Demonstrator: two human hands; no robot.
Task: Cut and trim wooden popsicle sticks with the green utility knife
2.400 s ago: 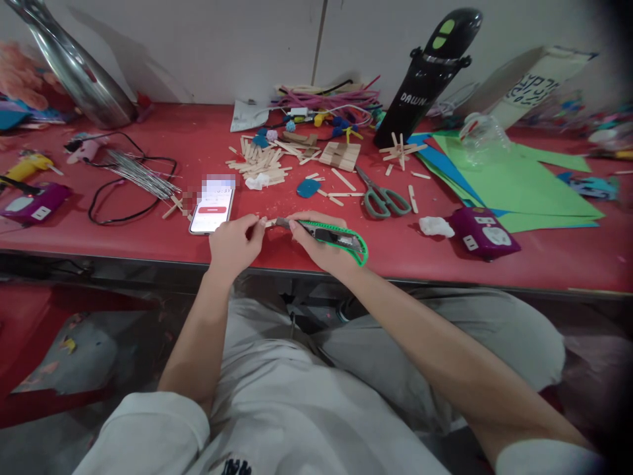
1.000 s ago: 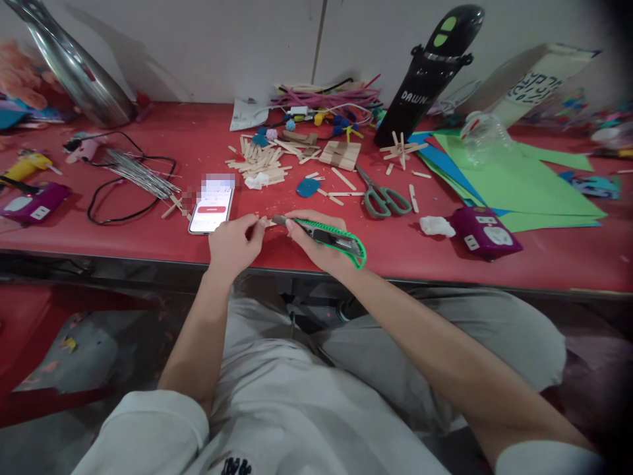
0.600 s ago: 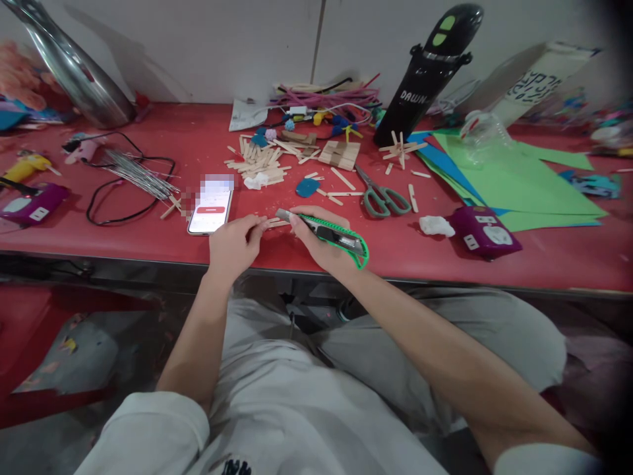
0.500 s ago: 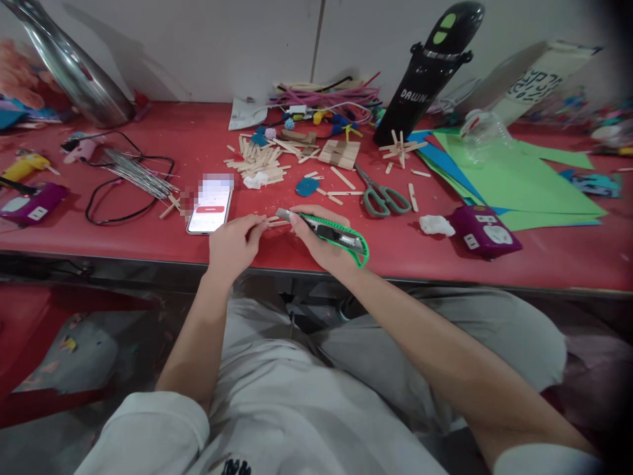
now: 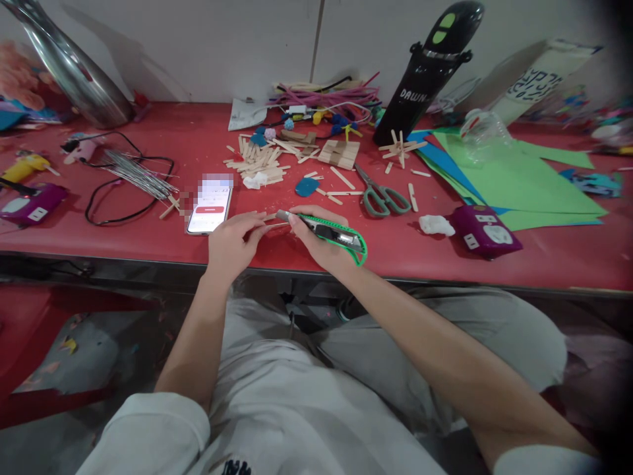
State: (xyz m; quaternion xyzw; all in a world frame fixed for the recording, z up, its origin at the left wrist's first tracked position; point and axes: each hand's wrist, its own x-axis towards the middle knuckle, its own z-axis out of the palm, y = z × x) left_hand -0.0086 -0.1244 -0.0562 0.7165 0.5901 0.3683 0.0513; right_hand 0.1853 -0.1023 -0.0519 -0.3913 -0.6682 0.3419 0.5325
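My right hand [image 5: 316, 241] grips a green utility knife [image 5: 332, 233] near the front edge of the red table [image 5: 198, 142], its blade end pointing left. My left hand [image 5: 231, 241] pinches a thin wooden craft stick [image 5: 275, 225] that lies flat just under the blade tip. A phone [image 5: 210, 208] with a lit screen rests right beside my left hand. My knees in light trousers are below the table edge.
A heap of craft sticks [image 5: 260, 161], grey-green scissors [image 5: 380, 196], green and blue paper sheets [image 5: 514, 181], a purple socket block [image 5: 483, 231], a black bottle [image 5: 428, 69], a bundle of wires [image 5: 136, 173] and glue guns [image 5: 30, 165] lie around.
The knife blade has lifted slightly off the stick and shifted a little right. My left fingers have stretched further along the stick. The view has barely shifted.
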